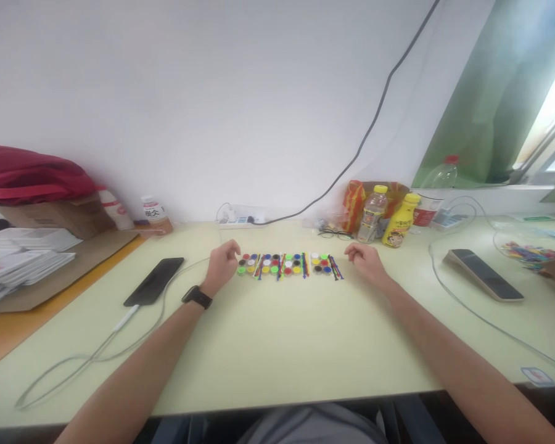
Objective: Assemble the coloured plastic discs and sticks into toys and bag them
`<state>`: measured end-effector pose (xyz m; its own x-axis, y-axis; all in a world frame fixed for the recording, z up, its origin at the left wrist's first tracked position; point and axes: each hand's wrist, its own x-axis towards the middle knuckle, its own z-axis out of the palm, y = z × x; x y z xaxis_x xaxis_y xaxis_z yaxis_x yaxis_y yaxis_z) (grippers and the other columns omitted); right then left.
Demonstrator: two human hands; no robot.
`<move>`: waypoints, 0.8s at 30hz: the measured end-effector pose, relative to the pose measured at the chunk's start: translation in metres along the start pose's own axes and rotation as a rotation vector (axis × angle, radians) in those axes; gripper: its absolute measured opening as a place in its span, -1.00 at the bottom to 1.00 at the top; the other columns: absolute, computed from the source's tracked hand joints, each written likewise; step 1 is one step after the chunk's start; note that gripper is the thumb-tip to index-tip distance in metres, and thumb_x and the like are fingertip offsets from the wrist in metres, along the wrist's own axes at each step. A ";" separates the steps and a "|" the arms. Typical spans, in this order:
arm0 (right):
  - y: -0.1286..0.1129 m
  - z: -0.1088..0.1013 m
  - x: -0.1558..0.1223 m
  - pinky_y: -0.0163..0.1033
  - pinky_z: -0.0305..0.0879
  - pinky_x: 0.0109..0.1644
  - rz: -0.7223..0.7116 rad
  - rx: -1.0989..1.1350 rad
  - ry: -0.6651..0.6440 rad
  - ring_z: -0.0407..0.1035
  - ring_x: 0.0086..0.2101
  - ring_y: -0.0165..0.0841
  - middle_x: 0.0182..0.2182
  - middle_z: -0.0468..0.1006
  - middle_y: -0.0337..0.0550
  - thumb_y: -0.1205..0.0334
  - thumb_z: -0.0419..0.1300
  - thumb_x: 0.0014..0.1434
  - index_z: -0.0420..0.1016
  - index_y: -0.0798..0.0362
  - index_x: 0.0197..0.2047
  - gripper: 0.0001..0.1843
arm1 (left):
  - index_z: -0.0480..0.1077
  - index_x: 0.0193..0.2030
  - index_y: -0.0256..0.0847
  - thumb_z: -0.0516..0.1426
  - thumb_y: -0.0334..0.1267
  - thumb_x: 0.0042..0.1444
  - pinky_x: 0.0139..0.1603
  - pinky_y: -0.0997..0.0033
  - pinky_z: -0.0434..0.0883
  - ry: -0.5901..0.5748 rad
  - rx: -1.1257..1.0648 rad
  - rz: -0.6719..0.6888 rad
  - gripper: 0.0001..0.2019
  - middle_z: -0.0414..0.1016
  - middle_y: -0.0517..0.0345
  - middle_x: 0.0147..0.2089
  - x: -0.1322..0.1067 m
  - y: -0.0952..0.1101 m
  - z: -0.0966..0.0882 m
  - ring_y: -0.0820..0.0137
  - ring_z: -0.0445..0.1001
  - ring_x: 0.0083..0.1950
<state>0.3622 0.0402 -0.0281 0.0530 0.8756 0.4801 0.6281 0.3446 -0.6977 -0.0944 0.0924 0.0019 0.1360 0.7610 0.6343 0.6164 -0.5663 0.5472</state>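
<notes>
Two bare forearms stretch forward across a pale desk [277, 345], palms down. The left hand [222, 266], with a black watch [197, 297] on its wrist, lies loosely curled and empty, its fingertips at the left end of a row of coloured pieces [289, 265]. The right hand [366, 260], also loosely curled and empty, rests just beside the right end. The row, small round caps with thin sticks between them, runs left to right between the hands. Behind it stands a yellow bottle [400, 223], its label too small to read. A black phone [155, 280] lies further left.
</notes>
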 end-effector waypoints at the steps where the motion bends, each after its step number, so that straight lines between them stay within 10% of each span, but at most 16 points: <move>1: 0.001 0.000 0.000 -0.19 0.31 -0.24 0.013 0.004 -0.015 0.44 -0.37 -0.26 -0.42 0.56 -0.15 0.33 0.02 0.01 0.54 0.03 -0.26 -0.71 | 0.39 -0.31 -0.16 0.01 -0.52 -0.11 -0.36 0.38 0.22 -0.002 0.008 0.008 -0.74 0.30 0.25 -0.52 -0.001 0.001 0.001 0.35 0.31 -0.42; 8: -0.004 -0.007 0.002 -0.09 0.36 0.01 0.020 -0.119 -0.279 0.47 -0.09 -0.16 -0.12 0.61 -0.04 -0.06 -0.01 0.40 0.53 0.00 -0.18 -0.60 | 0.32 0.28 -0.11 -0.16 -0.15 0.49 0.23 0.12 0.29 -0.085 0.055 -0.003 -0.62 0.49 -0.02 0.09 -0.007 0.002 0.010 0.17 0.36 0.15; 18: -0.005 -0.027 -0.002 -0.10 0.41 -0.03 -0.051 -0.151 -0.459 0.47 -0.08 -0.11 -0.01 0.59 0.00 -0.19 0.44 0.03 0.57 -0.02 -0.02 -0.44 | 0.36 0.24 -0.13 -0.07 -0.13 0.45 0.26 0.01 0.24 -0.252 0.221 0.103 -0.65 0.49 -0.04 0.15 -0.010 0.009 0.002 0.04 0.28 0.23; 24: -0.011 -0.033 -0.002 -0.18 0.32 -0.13 -0.128 -0.155 -0.478 0.44 -0.24 -0.22 -0.25 0.59 -0.11 0.00 0.10 0.36 0.52 0.02 -0.21 -0.70 | 0.43 0.11 -0.15 0.07 -0.29 0.32 0.28 0.02 0.27 -0.135 0.208 0.109 -0.74 0.52 -0.03 0.13 -0.009 0.028 0.007 0.04 0.34 0.21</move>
<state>0.3805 0.0236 -0.0038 -0.3693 0.8991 0.2349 0.7159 0.4364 -0.5450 -0.0733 0.0723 0.0079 0.3039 0.7428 0.5966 0.7370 -0.5801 0.3469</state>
